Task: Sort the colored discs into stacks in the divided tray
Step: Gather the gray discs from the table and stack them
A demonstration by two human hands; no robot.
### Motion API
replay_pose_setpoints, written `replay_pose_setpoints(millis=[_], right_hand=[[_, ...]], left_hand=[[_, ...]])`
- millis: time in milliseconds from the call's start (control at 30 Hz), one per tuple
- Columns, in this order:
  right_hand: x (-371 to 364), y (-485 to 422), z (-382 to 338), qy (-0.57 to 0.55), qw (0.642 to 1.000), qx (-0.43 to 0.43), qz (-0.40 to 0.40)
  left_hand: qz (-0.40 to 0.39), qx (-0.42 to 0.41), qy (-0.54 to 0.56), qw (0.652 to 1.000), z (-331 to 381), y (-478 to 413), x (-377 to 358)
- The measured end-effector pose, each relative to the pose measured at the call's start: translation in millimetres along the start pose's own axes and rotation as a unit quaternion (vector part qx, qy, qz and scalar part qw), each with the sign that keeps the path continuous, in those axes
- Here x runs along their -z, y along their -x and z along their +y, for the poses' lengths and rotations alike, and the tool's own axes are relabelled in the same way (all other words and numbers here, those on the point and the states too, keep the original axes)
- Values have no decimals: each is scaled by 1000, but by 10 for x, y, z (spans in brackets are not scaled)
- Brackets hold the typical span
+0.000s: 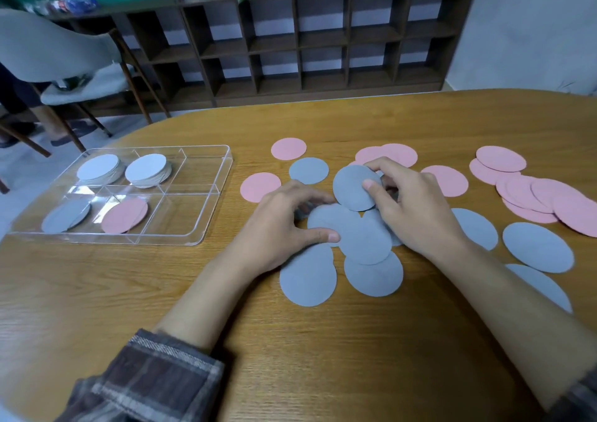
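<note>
The wooden surface (323, 341) carried a clear tray (206, 224) at nine o'clock, holding white, grey and pink stacks. Loose pink discs (529, 195) spread toward three o'clock. The left hand (284, 224) pressed fingers on overlapping grey discs (365, 237), grip loosely curled. The right hand (416, 208) pinched one grey disc (353, 189), tilted up.

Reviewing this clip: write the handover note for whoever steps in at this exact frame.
Right hand pinches a tilted grey disc. Left hand rests on the grey pile.
Clear tray, at the table's left: two white stacks in the far compartments, grey and pink stacks nearer; two right compartments empty.
Left: loose grey discs and pink discs on the table.
</note>
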State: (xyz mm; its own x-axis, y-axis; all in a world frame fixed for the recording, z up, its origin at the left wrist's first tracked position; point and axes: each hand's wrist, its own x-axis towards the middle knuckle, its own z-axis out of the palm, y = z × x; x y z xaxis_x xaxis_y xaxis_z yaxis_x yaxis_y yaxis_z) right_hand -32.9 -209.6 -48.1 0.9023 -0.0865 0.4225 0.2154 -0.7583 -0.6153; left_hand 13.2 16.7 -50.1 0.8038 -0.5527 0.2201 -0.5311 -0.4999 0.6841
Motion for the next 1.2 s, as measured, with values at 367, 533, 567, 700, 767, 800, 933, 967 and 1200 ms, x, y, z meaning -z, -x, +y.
replay_pose_setpoints(millis=[367, 533, 567, 700, 767, 800, 933, 967, 1200], right_hand=[[-12, 29, -98, -68, 997, -6, -40], [-18, 43, -177, -88, 994, 18, -59], [-18, 44, -188, -93, 994, 19, -60], [-9, 55, -202, -121, 990, 12, -73], [-5, 60, -207, -117, 990, 22, -78], [-6, 60, -205, -104, 991, 31, -81], [49, 21, -139, -56, 996, 31, -65], [84, 0, -104, -52, 997, 18, -48], [137, -25, -22, -56, 998, -19, -4]], left_hand=[[88, 43, 166, 981, 1, -33, 17], [137, 23, 169, 976, 17, -44, 29], [141, 21, 169, 975, 30, -41, 26], [171, 11, 164, 971, 94, -21, -15], [188, 5, 159, 969, 119, -16, -34], [193, 1, 153, 969, 130, -13, -44], [193, -8, 81, 978, 173, -4, -80], [185, -10, 67, 980, 171, -3, -73], [-85, -85, -33, 992, 212, 95, -148]])
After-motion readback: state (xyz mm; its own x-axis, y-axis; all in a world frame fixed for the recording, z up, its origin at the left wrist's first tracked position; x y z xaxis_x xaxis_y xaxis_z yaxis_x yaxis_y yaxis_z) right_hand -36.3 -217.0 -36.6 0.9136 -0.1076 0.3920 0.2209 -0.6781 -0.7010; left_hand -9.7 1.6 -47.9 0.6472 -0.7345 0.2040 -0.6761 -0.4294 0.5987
